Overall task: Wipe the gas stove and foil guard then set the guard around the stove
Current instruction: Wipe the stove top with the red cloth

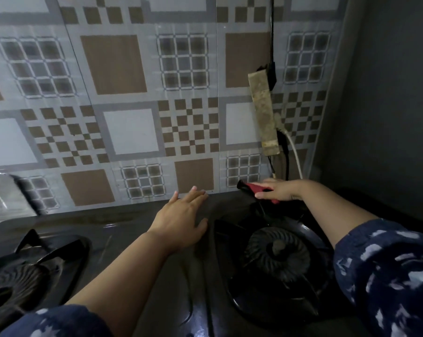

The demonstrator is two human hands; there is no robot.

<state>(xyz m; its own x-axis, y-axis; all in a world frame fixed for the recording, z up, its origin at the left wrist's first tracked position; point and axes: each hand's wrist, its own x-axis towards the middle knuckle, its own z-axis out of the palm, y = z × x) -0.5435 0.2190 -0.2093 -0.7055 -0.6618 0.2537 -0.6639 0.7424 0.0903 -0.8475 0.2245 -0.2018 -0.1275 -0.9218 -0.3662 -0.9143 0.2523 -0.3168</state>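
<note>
From the head camera, the black gas stove (157,276) is cut off at 6 o'clock, its left burner (23,268) clipped at 8 o'clock, and a blurred shiny strip at 9 o'clock, perhaps the foil guard (1,193), is hard to make out. The left hand (181,220) rests with straight, spread fingers on the smooth glossy top between the burners, near the rear edge under the checked wall covering (122,105). At 2 o'clock the right hand (278,189) presses flat on a red cloth (259,188) behind the ribbed round right burner (276,254), below a grimy power strip (264,113).

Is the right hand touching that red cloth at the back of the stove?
Touching. The head view shows the right hand pressed flat on top of the red cloth, with the cloth poking out from under the fingers at the stove's back edge.
</note>
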